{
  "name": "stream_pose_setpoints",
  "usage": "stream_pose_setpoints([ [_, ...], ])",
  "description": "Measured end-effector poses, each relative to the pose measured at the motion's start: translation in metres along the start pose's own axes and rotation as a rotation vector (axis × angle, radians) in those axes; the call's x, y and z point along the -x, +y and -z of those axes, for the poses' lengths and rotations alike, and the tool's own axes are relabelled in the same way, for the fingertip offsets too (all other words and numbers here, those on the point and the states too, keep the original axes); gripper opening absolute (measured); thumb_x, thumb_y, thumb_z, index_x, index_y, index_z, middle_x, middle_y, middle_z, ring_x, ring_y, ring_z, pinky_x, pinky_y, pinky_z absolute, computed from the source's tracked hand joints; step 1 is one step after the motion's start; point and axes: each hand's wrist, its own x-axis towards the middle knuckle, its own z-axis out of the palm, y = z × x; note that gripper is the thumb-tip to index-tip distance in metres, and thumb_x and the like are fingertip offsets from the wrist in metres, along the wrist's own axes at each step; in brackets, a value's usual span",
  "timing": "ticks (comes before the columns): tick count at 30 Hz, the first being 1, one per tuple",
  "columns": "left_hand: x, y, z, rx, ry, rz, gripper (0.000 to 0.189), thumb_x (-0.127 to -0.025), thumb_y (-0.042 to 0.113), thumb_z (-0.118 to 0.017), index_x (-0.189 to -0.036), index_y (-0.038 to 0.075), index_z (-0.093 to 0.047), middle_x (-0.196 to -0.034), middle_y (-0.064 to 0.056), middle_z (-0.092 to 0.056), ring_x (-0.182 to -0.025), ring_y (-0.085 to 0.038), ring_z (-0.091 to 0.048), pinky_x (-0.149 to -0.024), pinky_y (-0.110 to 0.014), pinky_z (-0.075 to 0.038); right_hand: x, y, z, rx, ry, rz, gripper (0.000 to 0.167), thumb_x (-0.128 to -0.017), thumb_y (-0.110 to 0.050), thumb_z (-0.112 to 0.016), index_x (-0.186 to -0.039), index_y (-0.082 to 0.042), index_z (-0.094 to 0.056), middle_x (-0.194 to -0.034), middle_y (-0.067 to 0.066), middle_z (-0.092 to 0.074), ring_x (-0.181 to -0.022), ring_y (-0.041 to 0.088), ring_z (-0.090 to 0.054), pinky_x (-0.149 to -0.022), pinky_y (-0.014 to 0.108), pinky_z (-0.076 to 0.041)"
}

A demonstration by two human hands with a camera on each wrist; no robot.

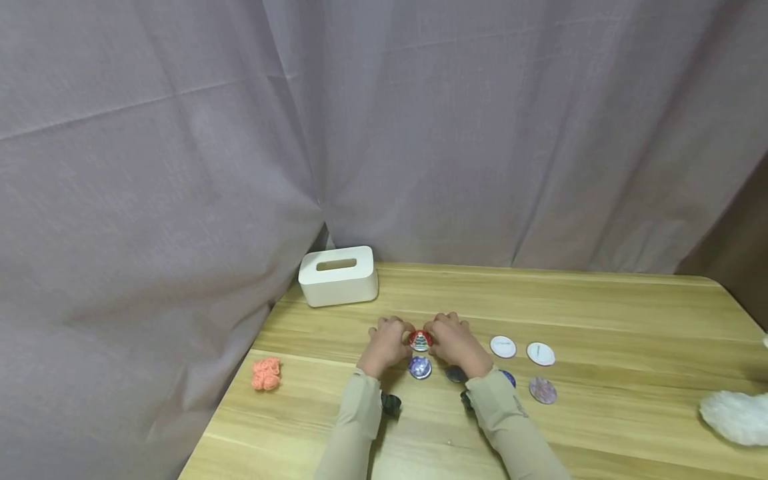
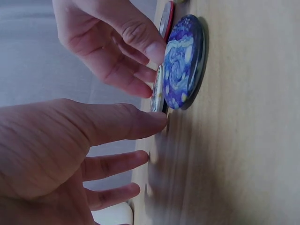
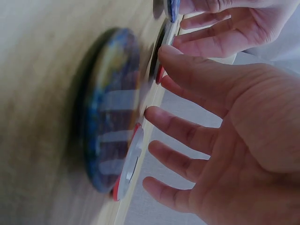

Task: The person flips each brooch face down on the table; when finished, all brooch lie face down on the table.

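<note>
Near the middle of the bench [image 1: 630, 320], the red badge [image 1: 421, 341] sits between the two hands, just beyond the purple badge [image 1: 420, 367]. The left hand [image 1: 387, 343] grips the left rim by thumb and fingertip, its remaining fingers spread loosely; the right hand [image 1: 458, 343] grips the opposite rim likewise. Whether the red badge is clear of the bench cannot be told. Caution: the rim is thin and the face glossy, so uneven pressure from the two thumbs may tip the badge or make it spring free. If released early, it could drop against the purple badge. Lowering the right wrist may push the dark badge [image 1: 455, 374] close beneath it; a sideways sweep of the right sleeve [image 1: 498, 403] may displace the blue badge [image 1: 509, 378], which it partly covers. Two white badges [image 1: 503, 347] lie back up to the right; a loose pin there could prick a careless finger.
</note>
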Motion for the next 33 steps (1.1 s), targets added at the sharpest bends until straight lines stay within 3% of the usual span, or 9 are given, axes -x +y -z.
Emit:
stream_pose_setpoints([
  [13,-0.0062,-0.0029,0.0024,-0.014,0.01,-0.002,0.04,-0.073,0.01,-0.087,-0.112,0.012,-0.076,-0.116,-0.012,-0.067,-0.111,-0.038,-0.053,-0.086,-0.054,-0.039,-0.0038,-0.0019,0.0033,0.012,0.025,0.008,0.028,-0.074,-0.005,-0.086,-0.099,-0.008,-0.074,-0.095,0.008,-0.061,-0.095,0.033,-0.05,-0.082,0.055,-0.04],
  [22,-0.0028,-0.0031,-0.0044,-0.027,0.0,0.002,0.041,-0.069,0.006,-0.085,-0.109,0.011,-0.078,-0.112,-0.009,-0.068,-0.108,-0.036,-0.054,-0.083,-0.05,-0.039,0.0018,-0.004,-0.0016,0.017,0.013,0.007,0.019,-0.078,-0.007,-0.083,-0.095,-0.01,-0.076,-0.093,0.006,-0.06,-0.095,0.031,-0.049,-0.081,0.052,-0.039],
  [28,-0.0036,-0.0039,-0.0051,-0.031,0.004,-0.003,0.035,-0.073,0.007,-0.084,-0.107,0.011,-0.079,-0.113,-0.007,-0.069,-0.108,-0.035,-0.054,-0.083,-0.048,-0.038,0.0028,-0.0034,-0.0012,-0.009,0.004,-0.003,0.02,-0.081,-0.01,-0.083,-0.1,-0.009,-0.077,-0.096,0.006,-0.061,-0.096,0.031,-0.05,-0.08,0.05,-0.038],
  [33,-0.0027,-0.0029,-0.0017,-0.001,0.014,-0.012,0.026,-0.077,0.007,-0.083,-0.102,0.011,-0.08,-0.114,-0.006,-0.072,-0.107,-0.036,-0.056,-0.082,-0.048,-0.038,0.0007,-0.0014,0.0007,-0.018,-0.001,-0.007,0.01,-0.082,-0.011,-0.082,-0.091,-0.012,-0.077,-0.093,0.005,-0.062,-0.095,0.03,-0.051,-0.081,0.051,-0.039],
])
